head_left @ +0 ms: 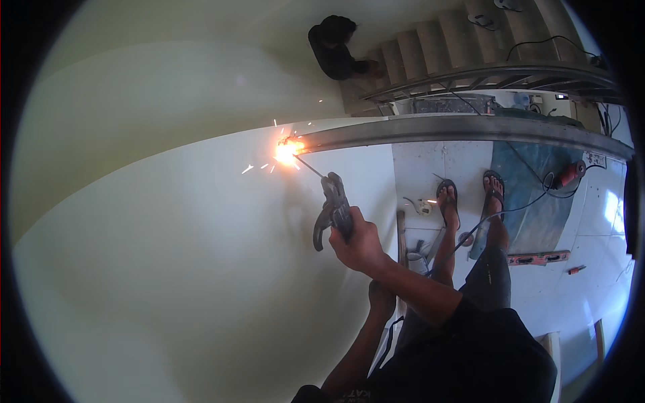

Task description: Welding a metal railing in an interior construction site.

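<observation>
My right hand (356,238) is wrapped round a black welding electrode holder (334,201). A thin electrode (310,166) runs from it up to a glowing burst of sparks (289,149) at the left end of a long grey metal rail (457,127), beside a pale wall (168,255). My left hand (381,299) is lower, partly behind my right forearm, with curled fingers; what it holds, if anything, is hidden.
Another person (329,50) crouches beside stairs (457,40) with a railing. My feet are on the tiled floor, one by a green mat (521,221). A red-and-black power tool (570,176), cables, a spirit level (537,257) and small tools lie around them.
</observation>
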`<state>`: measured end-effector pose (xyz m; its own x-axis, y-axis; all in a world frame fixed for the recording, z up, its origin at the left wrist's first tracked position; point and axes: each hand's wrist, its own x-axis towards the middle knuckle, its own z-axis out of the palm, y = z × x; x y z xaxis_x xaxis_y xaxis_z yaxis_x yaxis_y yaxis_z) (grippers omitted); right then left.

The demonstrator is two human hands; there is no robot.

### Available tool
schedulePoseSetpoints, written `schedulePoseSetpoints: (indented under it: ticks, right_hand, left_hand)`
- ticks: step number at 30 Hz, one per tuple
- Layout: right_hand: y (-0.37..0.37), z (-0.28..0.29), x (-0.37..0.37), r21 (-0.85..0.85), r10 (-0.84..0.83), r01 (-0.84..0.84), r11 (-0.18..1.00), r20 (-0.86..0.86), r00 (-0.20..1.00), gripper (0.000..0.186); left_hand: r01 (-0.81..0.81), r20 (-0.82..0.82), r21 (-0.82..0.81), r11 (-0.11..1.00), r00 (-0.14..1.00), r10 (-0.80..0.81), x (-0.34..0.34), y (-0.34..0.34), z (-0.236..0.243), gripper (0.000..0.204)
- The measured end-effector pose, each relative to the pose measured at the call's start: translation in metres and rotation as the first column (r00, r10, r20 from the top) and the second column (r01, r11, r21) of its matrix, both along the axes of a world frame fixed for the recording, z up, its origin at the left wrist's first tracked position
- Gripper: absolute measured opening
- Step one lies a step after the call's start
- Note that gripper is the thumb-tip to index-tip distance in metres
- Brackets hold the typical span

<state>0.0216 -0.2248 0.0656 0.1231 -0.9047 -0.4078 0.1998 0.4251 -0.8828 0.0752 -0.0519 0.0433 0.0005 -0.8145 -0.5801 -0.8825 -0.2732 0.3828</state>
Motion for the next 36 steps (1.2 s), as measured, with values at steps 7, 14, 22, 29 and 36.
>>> schedulePoseSetpoints:
  ticks: [7, 14, 22, 29, 36]
  right_hand:
    - [-0.003, 0.003, -0.001, 0.016, 0.014, -0.013, 1.000, -0.034, 0.999, 0.031]
    - [-0.005, 0.002, 0.000, 0.010, 0.017, -0.016, 1.000, -0.043, 0.999, 0.031]
    - [-0.009, 0.004, 0.002, 0.008, 0.016, -0.016, 1.000, -0.031, 0.999, 0.031]
    - [-0.010, 0.004, 0.002, 0.022, 0.034, -0.033, 0.999, -0.019, 0.999, 0.030]
    - [-0.007, -0.004, 0.007, -0.066, -0.007, 0.012, 0.998, 0.069, 0.998, 0.030]
  left_hand:
    - [-0.012, 0.129, 0.196, 0.981, 0.991, -0.014, 0.008, 0.015, -0.013, 0.022]
    - [-0.032, 0.052, 0.082, 0.996, 0.998, 0.028, 0.003, 0.010, -0.007, 0.015]
    - [-0.012, 0.067, 0.056, 0.998, 0.998, 0.008, 0.005, 0.009, -0.008, 0.016]
    - [0.004, 0.073, 0.074, 0.997, 0.997, -0.009, 0.007, 0.009, -0.008, 0.016]
    - [0.030, 0.023, -0.005, 1.000, 0.999, -0.030, 0.009, 0.008, -0.009, 0.015]
